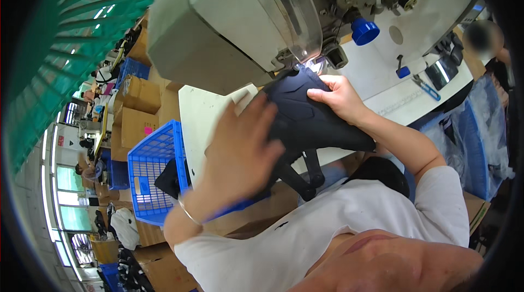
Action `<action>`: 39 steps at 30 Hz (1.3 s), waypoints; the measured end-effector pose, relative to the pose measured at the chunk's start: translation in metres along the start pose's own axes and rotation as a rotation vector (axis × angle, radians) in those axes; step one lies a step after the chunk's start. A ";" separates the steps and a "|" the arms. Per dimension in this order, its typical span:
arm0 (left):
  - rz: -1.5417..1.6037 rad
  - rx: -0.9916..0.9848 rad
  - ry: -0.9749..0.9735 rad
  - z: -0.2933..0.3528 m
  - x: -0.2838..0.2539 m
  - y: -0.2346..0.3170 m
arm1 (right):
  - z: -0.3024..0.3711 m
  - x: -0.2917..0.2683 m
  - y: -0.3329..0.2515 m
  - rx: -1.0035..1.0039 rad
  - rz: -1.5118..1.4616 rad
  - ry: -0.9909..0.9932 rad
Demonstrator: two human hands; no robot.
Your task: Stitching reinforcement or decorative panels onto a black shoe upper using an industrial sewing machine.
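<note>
A black padded fabric piece [297,103] with raised line patterns lies under the head of a white sewing machine [218,35], its upper edge by the lit needle area. Black straps [303,180] hang from its near side over the table edge. My right hand [341,98] pinches the upper right edge, thumb on top. Blurred by motion, my left hand [240,144] is over the left side of the piece, its fingers spread. Whether its fingertips touch the fabric I cannot tell.
A blue plastic basket [158,177] with black pieces stands left of the white table [199,112]. Blue-handled snips [427,89] lie on the right. A green fan guard [71,46] fills the upper left; cardboard boxes [139,125] stand beyond. Blue crate and plastic wrapping [475,133] sit at right.
</note>
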State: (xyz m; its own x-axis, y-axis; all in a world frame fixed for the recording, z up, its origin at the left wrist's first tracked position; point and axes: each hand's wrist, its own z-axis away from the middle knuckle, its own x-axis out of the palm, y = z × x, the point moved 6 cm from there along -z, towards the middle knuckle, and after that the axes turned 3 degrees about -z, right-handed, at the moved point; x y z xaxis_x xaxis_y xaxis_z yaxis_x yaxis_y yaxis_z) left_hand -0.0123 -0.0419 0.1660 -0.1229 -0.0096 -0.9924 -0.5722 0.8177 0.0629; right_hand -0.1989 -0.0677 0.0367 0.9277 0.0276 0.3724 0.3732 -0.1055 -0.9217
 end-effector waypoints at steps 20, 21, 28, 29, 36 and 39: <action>-0.763 0.050 0.436 0.008 0.105 -0.015 | 0.008 0.018 0.012 -0.062 -0.270 0.139; -0.763 0.061 0.428 0.009 0.105 -0.016 | 0.008 0.019 0.011 -0.073 -0.268 0.141; -0.747 0.073 0.382 0.006 0.092 -0.007 | 0.009 0.018 0.007 -0.064 -0.306 0.151; -0.750 0.053 0.360 0.006 0.091 -0.006 | 0.009 0.017 0.006 -0.047 -0.278 0.130; -0.704 0.045 0.349 0.005 0.087 -0.006 | 0.008 0.015 0.008 0.002 -0.238 0.075; -0.678 0.062 0.348 0.004 0.087 -0.014 | 0.023 0.012 0.012 0.051 -0.186 0.021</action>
State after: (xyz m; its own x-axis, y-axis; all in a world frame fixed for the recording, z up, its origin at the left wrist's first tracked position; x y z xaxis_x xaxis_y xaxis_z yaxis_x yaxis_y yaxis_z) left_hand -0.0124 -0.0517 0.0782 -0.0155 -0.6937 -0.7201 -0.5680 0.5988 -0.5646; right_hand -0.1826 -0.0459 0.0275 0.8423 0.0207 0.5386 0.5389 -0.0496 -0.8409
